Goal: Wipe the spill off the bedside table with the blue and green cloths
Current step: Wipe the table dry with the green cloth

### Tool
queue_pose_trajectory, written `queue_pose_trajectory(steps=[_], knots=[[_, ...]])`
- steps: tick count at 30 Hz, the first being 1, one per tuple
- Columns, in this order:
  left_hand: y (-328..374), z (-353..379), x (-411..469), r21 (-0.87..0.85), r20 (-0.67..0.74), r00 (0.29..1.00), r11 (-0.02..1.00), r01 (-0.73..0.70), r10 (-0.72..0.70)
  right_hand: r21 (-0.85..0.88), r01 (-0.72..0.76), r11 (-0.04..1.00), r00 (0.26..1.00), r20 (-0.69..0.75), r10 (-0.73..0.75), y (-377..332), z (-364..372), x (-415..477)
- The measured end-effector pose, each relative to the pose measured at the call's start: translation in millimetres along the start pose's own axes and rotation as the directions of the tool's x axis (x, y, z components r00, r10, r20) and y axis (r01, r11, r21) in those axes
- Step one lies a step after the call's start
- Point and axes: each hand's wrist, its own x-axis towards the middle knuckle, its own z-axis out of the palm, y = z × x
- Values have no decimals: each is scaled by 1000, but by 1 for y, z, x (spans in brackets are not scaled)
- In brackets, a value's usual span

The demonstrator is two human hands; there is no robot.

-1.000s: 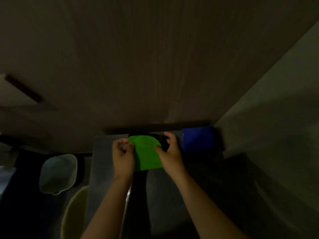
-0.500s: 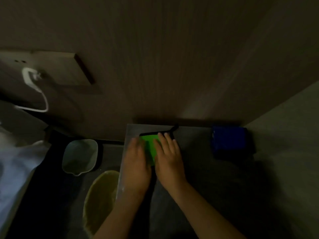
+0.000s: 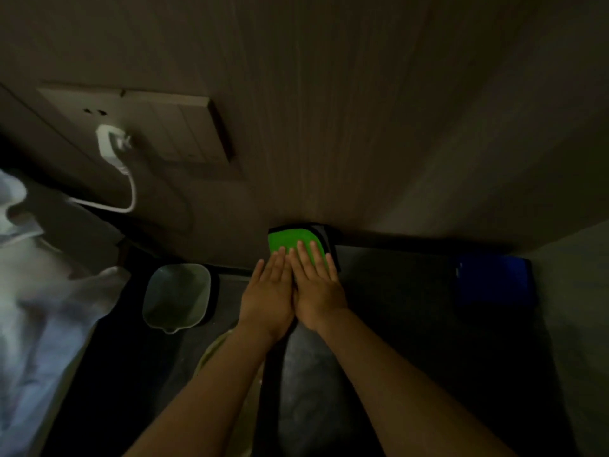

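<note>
Against the wood-grain wall (image 3: 329,127), your dark grey bedside table (image 3: 395,308) carries the bright green folded cloth (image 3: 290,240) at its far left corner, where your left hand (image 3: 268,291) and right hand (image 3: 316,285) press flat on its near edge side by side, fingers straight, gripping nothing. You seem mid-wipe with green, so next slide it right under steady pressure toward the folded deep-blue cloth (image 3: 494,282) lying untouched, well apart at the far right.

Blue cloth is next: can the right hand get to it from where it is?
Probably yes. The right hand lies flat on the green cloth, and only bare table shows between it and the blue cloth to its right.
</note>
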Motion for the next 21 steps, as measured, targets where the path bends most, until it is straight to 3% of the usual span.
queue_pose_trajectory(steps=[6, 13, 21], knots=[[0, 0, -45, -192, -12, 997, 979, -73, 73, 41, -52, 998, 998, 44, 50, -23, 9, -52], [17, 4, -73, -243, 5, 997, 967, -76, 79, 35, -110, 993, 989, 106, 106, -30, 13, -86], [55, -1, 18, -80, 11, 986, 983, -166, 168, 55, -149, 987, 987, 64, 145, 40, -27, -35]])
